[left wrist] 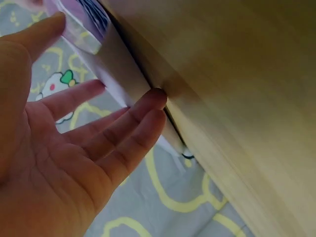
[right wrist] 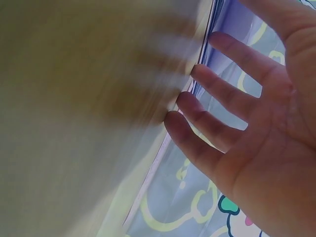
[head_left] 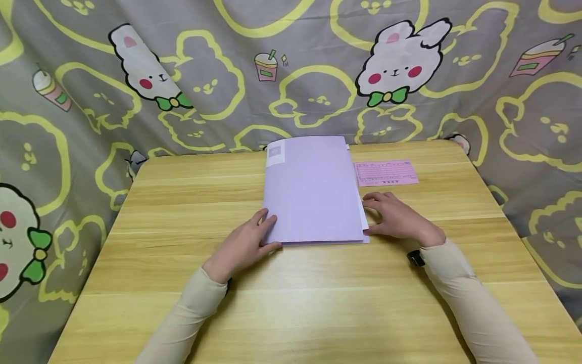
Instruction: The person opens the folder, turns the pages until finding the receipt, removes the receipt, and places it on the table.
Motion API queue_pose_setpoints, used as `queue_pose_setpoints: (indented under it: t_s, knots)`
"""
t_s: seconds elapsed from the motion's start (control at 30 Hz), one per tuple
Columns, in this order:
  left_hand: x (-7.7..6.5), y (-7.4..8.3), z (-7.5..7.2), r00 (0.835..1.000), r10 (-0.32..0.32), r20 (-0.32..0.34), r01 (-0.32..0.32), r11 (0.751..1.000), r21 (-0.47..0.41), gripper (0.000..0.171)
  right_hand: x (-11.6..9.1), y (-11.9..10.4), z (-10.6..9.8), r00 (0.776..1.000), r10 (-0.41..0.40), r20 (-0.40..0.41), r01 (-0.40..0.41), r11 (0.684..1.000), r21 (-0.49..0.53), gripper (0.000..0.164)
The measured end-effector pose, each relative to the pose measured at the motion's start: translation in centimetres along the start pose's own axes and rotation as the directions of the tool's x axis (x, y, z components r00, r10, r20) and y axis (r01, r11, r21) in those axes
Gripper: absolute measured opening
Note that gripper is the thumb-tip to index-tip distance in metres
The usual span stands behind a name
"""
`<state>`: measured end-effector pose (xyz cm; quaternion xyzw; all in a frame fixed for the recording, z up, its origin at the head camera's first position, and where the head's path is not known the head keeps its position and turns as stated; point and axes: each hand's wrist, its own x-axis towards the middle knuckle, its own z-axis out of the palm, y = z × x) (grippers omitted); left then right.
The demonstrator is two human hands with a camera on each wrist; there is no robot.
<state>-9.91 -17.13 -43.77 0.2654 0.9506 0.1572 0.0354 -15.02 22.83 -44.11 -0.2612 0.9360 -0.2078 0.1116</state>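
Observation:
A light purple paper folder (head_left: 313, 194) lies closed on the table, a small white label (head_left: 275, 152) at its upper left corner. White sheets (head_left: 364, 220) peek out along its right side. At the folder's lower left edge, my left hand (head_left: 238, 247) rests with fingers spread, fingertips against the spine. In the left wrist view its fingers reach along the folder's side, the thumb near the open bottom end. My right hand (head_left: 400, 218) is by the lower right edge, fingertips at the layered sheets. The right wrist view shows those fingers loosely extended along that edge.
A pink printed slip (head_left: 386, 173) lies right of the folder, close to its upper right side. The wooden table (head_left: 182, 202) is bordered at the back and sides by a grey curtain (head_left: 318, 55) with cartoon animals.

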Motion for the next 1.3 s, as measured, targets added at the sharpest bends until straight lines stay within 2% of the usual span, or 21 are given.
queue_pose_setpoints:
  t_s: [0.2,0.37,0.57,0.73,1.0,1.3]
  knots:
    - [-0.3,0.5,-0.2,0.999,0.040,-0.034,-0.039,0.998,0.043,0.053,0.5,-0.8,0.1,1.000,-0.006,-0.003,0.006,1.000,0.006,0.071]
    - [-0.3,0.9,-0.2,0.995,0.079,-0.058,-0.077,0.996,0.034,0.043,0.3,-0.7,-0.3,0.999,0.009,0.037,-0.009,1.000,0.000,0.074]
    - [-0.2,1.2,-0.3,0.989,0.128,-0.070,-0.126,0.992,0.029,0.035,-0.4,-0.4,-1.0,0.998,0.002,0.055,-0.004,0.999,0.033,0.066]
    - [-0.1,1.4,-0.5,0.985,0.159,-0.062,-0.156,0.987,0.048,0.030,-0.4,-1.5,-0.8,0.998,-0.006,0.063,0.001,0.996,0.086,0.061]
    - [-0.2,1.7,-0.6,0.986,0.161,-0.049,-0.158,0.985,0.063,0.028,0.0,-3.1,-0.1,0.994,0.053,0.091,-0.054,0.998,0.016,0.069]
    - [-0.3,1.6,-0.6,0.987,0.158,-0.035,-0.156,0.987,0.047,0.028,-0.1,-3.1,0.1,0.995,0.059,0.075,-0.059,0.998,0.003,0.070]
